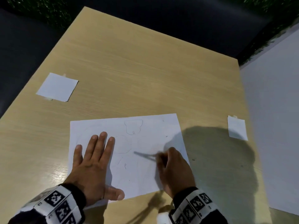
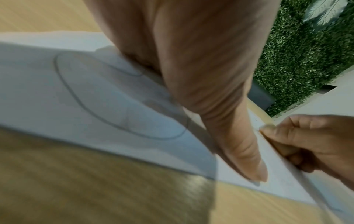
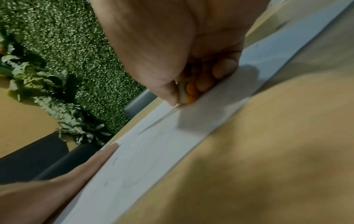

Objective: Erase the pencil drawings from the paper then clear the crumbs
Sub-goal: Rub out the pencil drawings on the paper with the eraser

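A white paper (image 1: 142, 143) lies on the near part of the wooden table (image 1: 145, 70). Faint pencil lines (image 1: 132, 128) remain on it, and an oval outline (image 2: 91, 112) shows in the left wrist view. My left hand (image 1: 95, 152) presses flat on the sheet's left part with fingers straight. Blurred by motion, my right hand (image 1: 171, 165) is on the sheet's right part. Its fingers pinch a white and orange eraser (image 3: 186, 92) down against the paper (image 3: 153, 151). Dark specks (image 1: 193, 159) lie on the table right of the sheet.
Two small white paper squares are taped to the table, one far left (image 1: 57, 87) and one right (image 1: 237, 128). A large white sheet (image 1: 275, 126) borders the table's right edge. Dark seating and a green hedge wall (image 3: 76, 45) lie beyond.
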{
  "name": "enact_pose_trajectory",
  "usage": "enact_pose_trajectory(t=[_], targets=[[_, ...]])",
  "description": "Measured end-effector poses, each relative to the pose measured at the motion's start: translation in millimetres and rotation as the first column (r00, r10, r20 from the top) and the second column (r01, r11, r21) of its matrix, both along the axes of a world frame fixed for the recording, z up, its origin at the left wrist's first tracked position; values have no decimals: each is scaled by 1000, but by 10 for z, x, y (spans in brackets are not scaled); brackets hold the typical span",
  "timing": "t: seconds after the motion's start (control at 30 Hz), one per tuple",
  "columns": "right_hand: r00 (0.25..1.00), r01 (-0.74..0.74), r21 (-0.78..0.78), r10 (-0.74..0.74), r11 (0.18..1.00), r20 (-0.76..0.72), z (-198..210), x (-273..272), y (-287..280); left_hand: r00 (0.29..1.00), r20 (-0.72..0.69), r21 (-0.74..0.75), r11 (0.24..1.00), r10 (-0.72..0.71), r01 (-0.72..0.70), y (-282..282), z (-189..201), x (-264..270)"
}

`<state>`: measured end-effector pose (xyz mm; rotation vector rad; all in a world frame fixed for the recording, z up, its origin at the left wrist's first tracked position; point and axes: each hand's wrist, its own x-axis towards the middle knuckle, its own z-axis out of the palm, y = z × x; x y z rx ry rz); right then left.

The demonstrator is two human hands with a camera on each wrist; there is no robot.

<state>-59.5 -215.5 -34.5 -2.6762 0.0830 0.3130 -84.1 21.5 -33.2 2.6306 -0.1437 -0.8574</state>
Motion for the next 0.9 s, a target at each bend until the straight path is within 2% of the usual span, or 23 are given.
enact_pose_trajectory(t=[0.1,0.17,0.33,0.43,0.47,0.53,0.63,0.7,0.77,0.83,0.9], targets=[[999,39,5,-39,999,-6,22,-187,-252,996,63,-19,998,-58,60,-15,-15,-147],[999,46,-16,-46,999,-9,36,-307,-379,998,60,-9,1000,-20,21,-54,-48,-170],[997,5,-19,-6,1000,-77,111,-532,-431,984,173,-72,997,49,-37,-260,-27,97],[994,35,21,-33,999,-102,155,-537,-355,993,122,-40,999,5,0,-316,-105,122],[997,32,41,-29,999,-76,163,-497,-309,990,122,39,997,-68,63,-305,-137,111],[998,-63,59,62,996,20,145,-356,-148,991,74,113,988,-115,107,-278,-183,78],[969,-244,103,245,964,-3,102,-90,273,990,57,126,985,-129,121,-261,-256,74],[956,-290,85,292,953,-12,103,24,495,990,60,132,984,-130,121,-264,-241,70],[962,-274,58,273,960,32,108,72,534,992,36,118,986,-119,114,-291,-165,88],[963,-248,-7,247,969,110,75,126,358,994,89,88,994,-68,60,-309,-146,112],[997,-71,49,71,996,21,27,245,34,997,29,104,992,-75,72,-335,-123,99]])
